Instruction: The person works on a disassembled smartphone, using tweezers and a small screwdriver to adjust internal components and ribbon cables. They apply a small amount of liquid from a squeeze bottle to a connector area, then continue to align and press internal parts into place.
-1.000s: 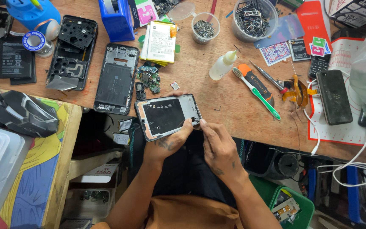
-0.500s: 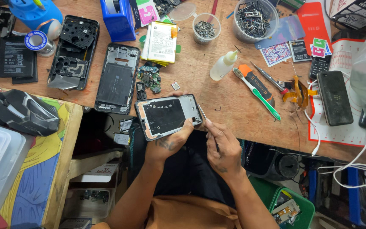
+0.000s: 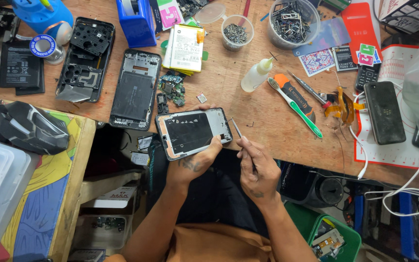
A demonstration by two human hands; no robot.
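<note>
On the wooden table (image 3: 267, 116) lie a stripped phone frame (image 3: 134, 90), a black back cover (image 3: 86, 58), a white battery (image 3: 184, 41), a glue bottle (image 3: 255, 75), a green-handled brush (image 3: 297, 107) and two tubs (screws, metal scraps) (image 3: 236, 31).

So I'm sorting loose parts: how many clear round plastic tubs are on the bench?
2: a small clear tub of screws at top centre, and a larger clear tub of metal bits right of it. More may lie outside the view.

Bright even overhead light, soft shadows, sharp focus
</note>
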